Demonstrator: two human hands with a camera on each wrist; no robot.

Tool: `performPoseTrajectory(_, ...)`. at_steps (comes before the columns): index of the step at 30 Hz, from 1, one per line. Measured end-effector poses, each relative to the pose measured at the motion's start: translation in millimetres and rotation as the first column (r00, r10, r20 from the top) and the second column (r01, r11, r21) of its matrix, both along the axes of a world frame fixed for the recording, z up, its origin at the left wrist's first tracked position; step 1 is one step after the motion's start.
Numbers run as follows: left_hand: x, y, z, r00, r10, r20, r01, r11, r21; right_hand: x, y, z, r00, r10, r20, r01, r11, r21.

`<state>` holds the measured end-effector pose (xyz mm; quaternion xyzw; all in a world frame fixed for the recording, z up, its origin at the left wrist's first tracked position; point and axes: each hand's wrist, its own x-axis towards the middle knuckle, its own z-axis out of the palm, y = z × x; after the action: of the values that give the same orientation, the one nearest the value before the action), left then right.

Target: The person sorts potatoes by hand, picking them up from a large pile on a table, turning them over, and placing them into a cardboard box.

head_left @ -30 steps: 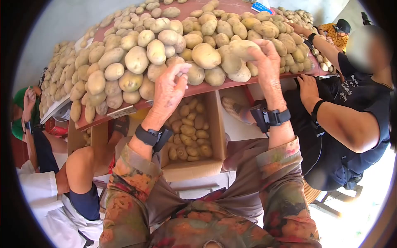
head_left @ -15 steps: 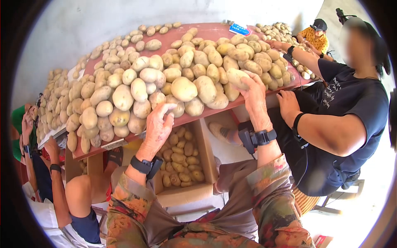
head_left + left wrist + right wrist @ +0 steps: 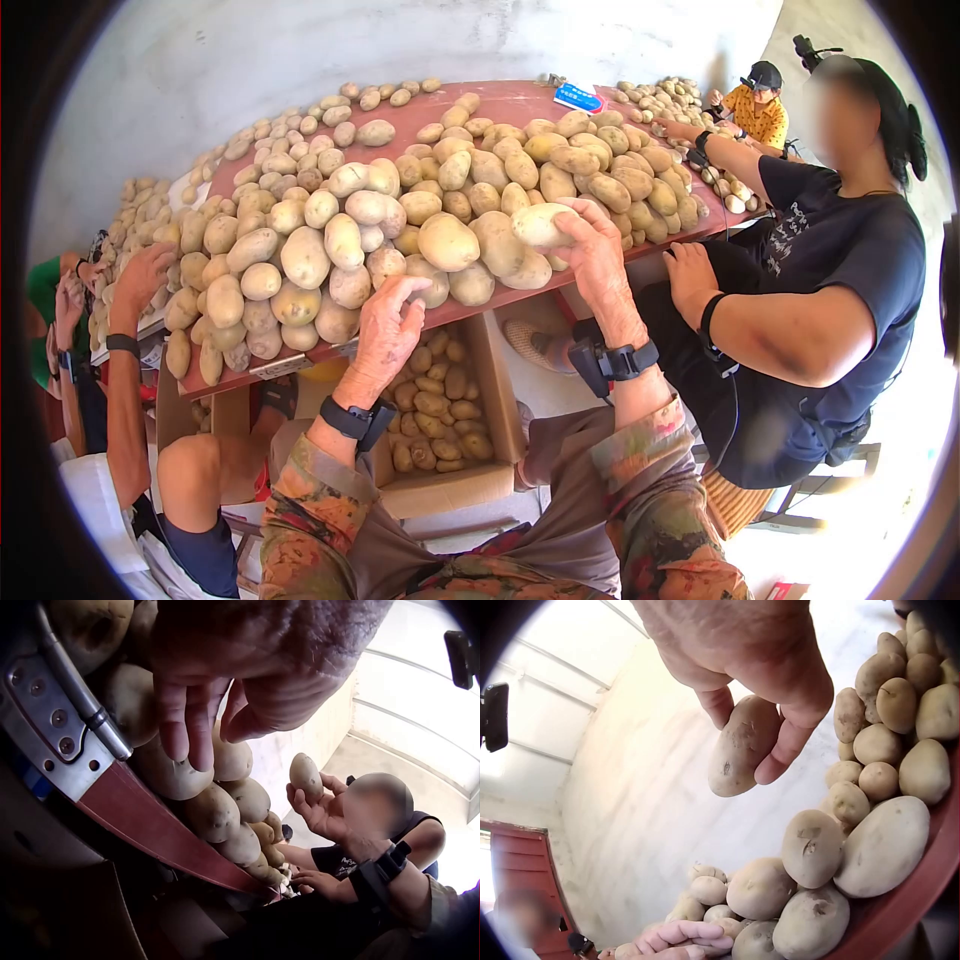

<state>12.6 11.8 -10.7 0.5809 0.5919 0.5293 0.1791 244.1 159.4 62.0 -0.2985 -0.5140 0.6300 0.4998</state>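
My right hand (image 3: 600, 270) pinches an oval, pale yellow-brown potato (image 3: 542, 226) between thumb and fingers, raised at the front of the potato heap (image 3: 305, 258). A dark scuff shows on this potato (image 3: 742, 750) in the right wrist view. To its left, my left hand (image 3: 385, 328) hovers at the table's front edge with loosely bent fingers and nothing in them. Seen from the left wrist, the fingertips (image 3: 201, 757) hang right by the heap's front potatoes (image 3: 169, 771).
The heap covers much of a red table (image 3: 435, 112). Under its edge stands a cardboard box (image 3: 495, 395) holding several potatoes. A person in a dark shirt (image 3: 850, 240) sits at right; another person's hand (image 3: 145, 275) reaches onto the heap at left. A blue-and-white packet (image 3: 578, 97) lies behind.
My right hand has carried the potato leftward, nearer my left hand, and tipped it more level. My left hand stays near the table edge. The person at left has reached up to the heap.
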Motion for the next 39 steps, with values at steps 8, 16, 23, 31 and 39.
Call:
performPoseTrajectory(8, -3, 0, -1, 0.997, -0.018, -0.07, 0.018, 1.0, 0.005, 5, 4, 1, 0.99, -0.138, -0.017, 0.138, 0.99, -0.003)
performPoseTrajectory(16, -1, -2, 1, 0.999, -0.014, -0.034, 0.014, 1.0, -0.004, 24, 32, -25, 0.93, -0.367, -0.003, 0.367, 0.929, 0.041)
performPoseTrajectory(23, -3, 0, -2, 0.994, -0.028, -0.109, 0.03, 1.0, 0.01, 27, 39, -45, 0.924, -0.372, 0.085, 0.374, 0.927, -0.008)
performPoseTrajectory(31, -4, 0, -1, 0.994, -0.031, -0.106, 0.031, 1.0, -0.005, 4, 38, -72, 0.8, -0.473, 0.369, 0.345, 0.866, 0.362)
performPoseTrajectory(39, -4, 2, -3, 0.992, -0.034, -0.122, 0.039, 0.999, 0.034, 3, 33, -74, 0.792, -0.466, 0.394, 0.301, 0.86, 0.411)
